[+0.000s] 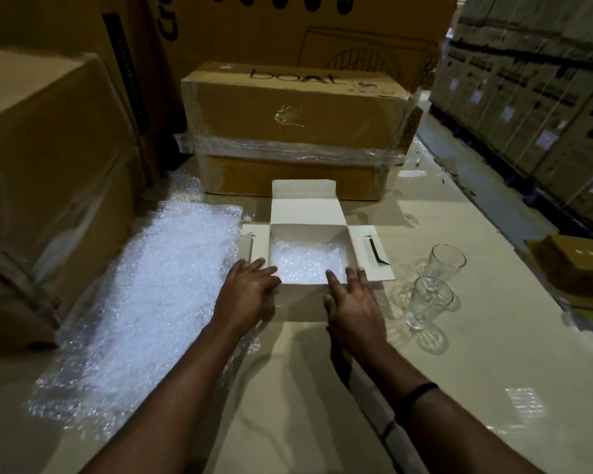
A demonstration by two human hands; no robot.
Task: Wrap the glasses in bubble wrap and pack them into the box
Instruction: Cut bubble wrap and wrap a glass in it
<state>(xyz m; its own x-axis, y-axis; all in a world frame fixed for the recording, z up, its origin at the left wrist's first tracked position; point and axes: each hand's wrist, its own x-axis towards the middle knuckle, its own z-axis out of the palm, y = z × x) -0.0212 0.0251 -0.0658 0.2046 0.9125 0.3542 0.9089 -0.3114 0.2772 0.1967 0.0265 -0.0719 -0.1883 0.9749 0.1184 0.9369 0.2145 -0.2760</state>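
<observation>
Left hand (pixel 247 290) and right hand (pixel 353 302) rest flat-fingered on the box (pixel 308 234) rim — gripping nothing — glasses (pixel 428 299) just right.

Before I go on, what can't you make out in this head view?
All from the head view:
1. Inside the box: glare on the bubble wrap lining hides whether anything lies in it.
2. Its near corners: covered by the left hand and right hand.
3. The small brown carton: cut off by the right edge.
4. Labels on the stacked cartons: too small and blurred.
</observation>
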